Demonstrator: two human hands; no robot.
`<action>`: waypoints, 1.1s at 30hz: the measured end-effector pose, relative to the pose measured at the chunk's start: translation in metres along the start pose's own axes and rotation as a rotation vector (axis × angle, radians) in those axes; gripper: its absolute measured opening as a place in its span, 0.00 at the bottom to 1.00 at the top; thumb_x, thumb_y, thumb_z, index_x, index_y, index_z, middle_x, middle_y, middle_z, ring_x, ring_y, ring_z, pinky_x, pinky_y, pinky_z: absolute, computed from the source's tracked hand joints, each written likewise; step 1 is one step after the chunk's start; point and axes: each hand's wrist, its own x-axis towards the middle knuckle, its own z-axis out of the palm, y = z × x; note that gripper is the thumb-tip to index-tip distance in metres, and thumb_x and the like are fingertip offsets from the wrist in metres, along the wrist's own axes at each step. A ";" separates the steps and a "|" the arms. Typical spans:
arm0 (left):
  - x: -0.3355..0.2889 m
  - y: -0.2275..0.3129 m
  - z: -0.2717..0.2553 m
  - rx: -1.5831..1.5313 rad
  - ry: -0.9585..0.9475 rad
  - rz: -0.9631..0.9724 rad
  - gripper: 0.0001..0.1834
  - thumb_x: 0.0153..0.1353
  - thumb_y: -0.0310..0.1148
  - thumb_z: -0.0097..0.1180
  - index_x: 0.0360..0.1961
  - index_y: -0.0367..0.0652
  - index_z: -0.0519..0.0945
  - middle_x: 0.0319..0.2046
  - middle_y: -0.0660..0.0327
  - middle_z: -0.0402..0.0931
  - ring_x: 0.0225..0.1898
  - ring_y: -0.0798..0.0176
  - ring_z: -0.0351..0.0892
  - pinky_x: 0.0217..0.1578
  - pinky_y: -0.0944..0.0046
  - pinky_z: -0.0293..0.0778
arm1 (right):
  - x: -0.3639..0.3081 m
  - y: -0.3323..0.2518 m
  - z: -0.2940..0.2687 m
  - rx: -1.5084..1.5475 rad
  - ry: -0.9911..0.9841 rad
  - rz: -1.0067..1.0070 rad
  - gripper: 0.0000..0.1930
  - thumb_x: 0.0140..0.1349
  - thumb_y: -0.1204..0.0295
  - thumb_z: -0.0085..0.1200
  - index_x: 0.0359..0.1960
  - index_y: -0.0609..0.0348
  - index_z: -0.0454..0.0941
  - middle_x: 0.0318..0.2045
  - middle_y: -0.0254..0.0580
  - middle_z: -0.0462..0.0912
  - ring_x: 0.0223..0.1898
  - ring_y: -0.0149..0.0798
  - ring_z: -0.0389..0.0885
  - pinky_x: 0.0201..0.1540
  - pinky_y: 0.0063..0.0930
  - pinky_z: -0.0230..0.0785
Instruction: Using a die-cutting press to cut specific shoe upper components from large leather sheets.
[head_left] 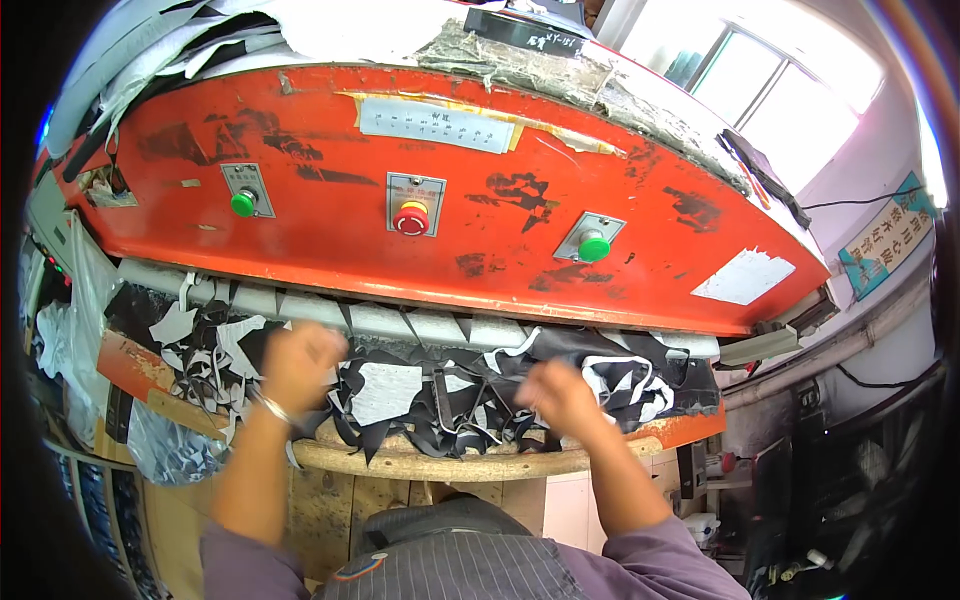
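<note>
Black and white scraps of sheet material lie heaped along the bed of a red press. Over the left part of the heap is my left hand, a light bracelet on its wrist; motion smears its fingers. My right hand is over the right part, beside a looped black and white strip. Its fingers look curled but are blurred, and whether it holds anything does not show. Between the hands, a narrow dark bar lies among the scraps.
The red press front rises behind the bed, with a red stop button between two green buttons, the left green button and right green button. A wooden edge runs along the front. Clear plastic bags hang at left.
</note>
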 end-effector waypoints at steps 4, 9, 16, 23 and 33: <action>-0.107 0.020 0.058 0.065 -0.435 0.121 0.18 0.57 0.48 0.58 0.35 0.44 0.84 0.32 0.57 0.79 0.36 0.53 0.78 0.39 0.57 0.75 | -0.079 -0.038 0.028 -0.228 -0.351 0.022 0.34 0.46 0.52 0.66 0.53 0.58 0.72 0.38 0.49 0.79 0.43 0.52 0.76 0.48 0.41 0.68; -0.127 0.029 0.086 0.290 -0.232 0.186 0.16 0.51 0.46 0.61 0.30 0.43 0.83 0.29 0.58 0.78 0.35 0.53 0.76 0.38 0.57 0.73 | -0.097 -0.036 0.056 -0.297 -0.099 0.039 0.36 0.41 0.66 0.69 0.55 0.57 0.68 0.36 0.46 0.78 0.42 0.49 0.75 0.46 0.39 0.68; -0.111 0.029 0.082 0.242 -0.287 0.156 0.14 0.48 0.43 0.61 0.24 0.43 0.83 0.25 0.58 0.78 0.31 0.52 0.76 0.35 0.55 0.73 | -0.074 -0.035 0.035 -0.273 -0.254 0.044 0.29 0.40 0.64 0.70 0.46 0.55 0.75 0.33 0.49 0.80 0.39 0.52 0.79 0.42 0.41 0.72; -0.009 0.031 0.083 -0.436 -0.762 -0.269 0.11 0.59 0.33 0.61 0.40 0.39 0.83 0.36 0.61 0.82 0.40 0.71 0.79 0.43 0.68 0.74 | 0.069 0.016 -0.001 -0.253 0.024 0.073 0.34 0.47 0.48 0.65 0.53 0.51 0.73 0.49 0.55 0.76 0.52 0.57 0.73 0.52 0.44 0.68; 0.118 -0.023 0.168 -0.602 -0.489 -0.245 0.43 0.51 0.22 0.61 0.68 0.38 0.55 0.64 0.50 0.59 0.40 0.68 0.77 0.37 0.71 0.74 | 0.122 0.043 0.041 -0.234 0.163 0.093 0.25 0.45 0.53 0.69 0.36 0.61 0.76 0.47 0.61 0.71 0.49 0.58 0.70 0.50 0.45 0.66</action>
